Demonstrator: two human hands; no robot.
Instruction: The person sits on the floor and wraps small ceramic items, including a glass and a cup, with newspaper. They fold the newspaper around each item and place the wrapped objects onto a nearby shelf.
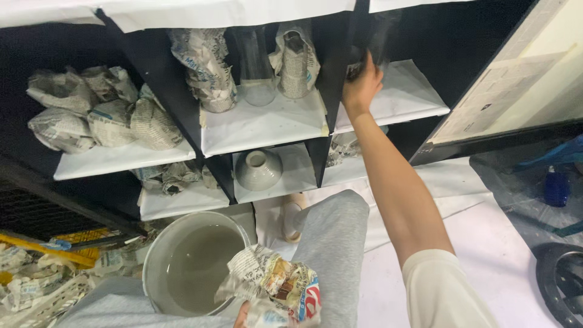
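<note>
Crumpled newspaper (270, 285), light and soft, gripped by left hand (252, 316) at bottom centre; right hand (362, 85) clasps a fragile glass (371, 42), upper right.

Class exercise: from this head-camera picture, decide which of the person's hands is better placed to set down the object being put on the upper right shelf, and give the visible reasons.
The right hand, probably: it is stretched up at the upper right shelf, its grip around a dark object there. The left hand is low at the lap, holding crumpled newspaper beside the grey bowl.

Right hand (362, 85) reaches into a black shelf (331, 73); left hand (244, 316) holds crumpled newspaper (273, 285) over a grey bowl (188, 267).
</note>
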